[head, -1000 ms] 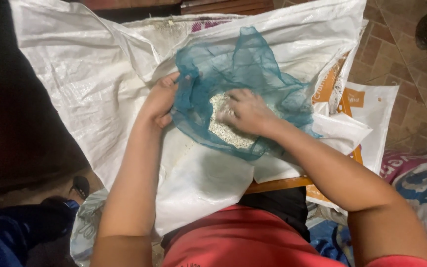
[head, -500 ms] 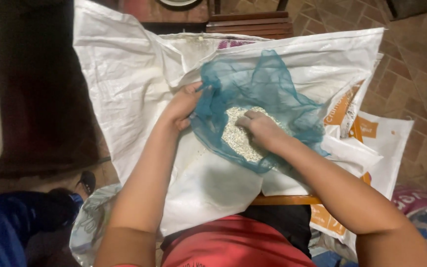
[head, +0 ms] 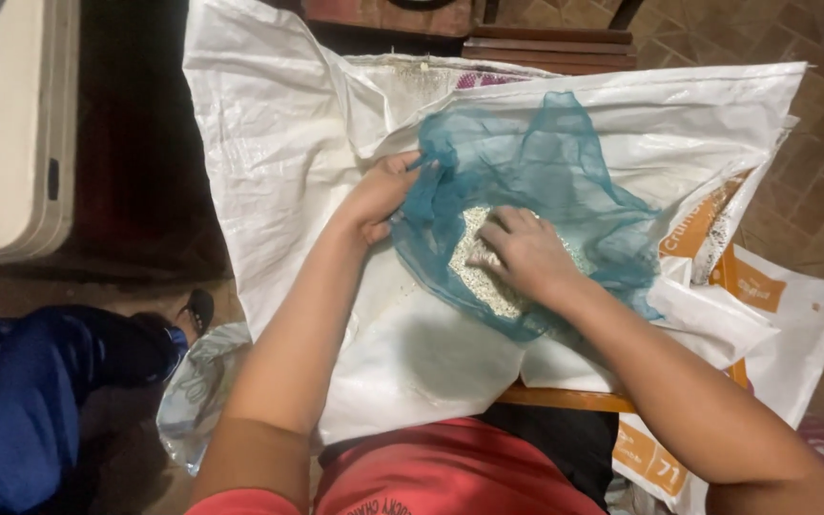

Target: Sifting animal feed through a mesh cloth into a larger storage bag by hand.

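Two hands work teal mesh [head: 545, 181] over white sack [head: 288, 143]

Brick-tile floor [head: 817, 205], dark wooden furniture [head: 550, 43] up top, white plastic folding table [head: 7, 133] left, dim light.

A white folded table [head: 7, 133] is standing far left of the dark wooden bench [head: 545, 43]; a blue-trousered leg [head: 40, 381] is resting below that table.

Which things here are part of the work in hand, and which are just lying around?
In use: left hand gripping teal mesh cloth; right hand pressing pale grains; white woven sack underneath.
Lying about: orange-printed sack, white case, wooden bench.
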